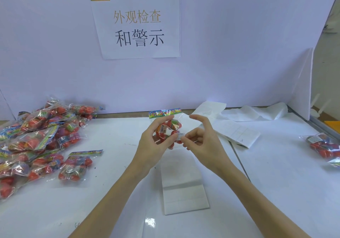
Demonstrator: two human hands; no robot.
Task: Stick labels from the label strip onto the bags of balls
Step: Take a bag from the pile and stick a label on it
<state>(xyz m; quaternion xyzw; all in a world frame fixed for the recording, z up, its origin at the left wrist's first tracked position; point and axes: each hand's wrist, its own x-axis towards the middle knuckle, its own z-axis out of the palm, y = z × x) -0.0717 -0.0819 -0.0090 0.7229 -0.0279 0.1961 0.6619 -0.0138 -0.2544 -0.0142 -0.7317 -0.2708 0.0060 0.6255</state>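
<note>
Held above the table [117, 191], the bag [170, 127] looks light, crinkly and slippery, so the left hand [152, 144] cups its balls while the right hand [199, 140] pinches a label [180, 136] on.

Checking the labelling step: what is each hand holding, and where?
Left hand grips the clear plastic bag of red balls by its left side; right hand pinches a small white warning label against the bag's front.
</note>
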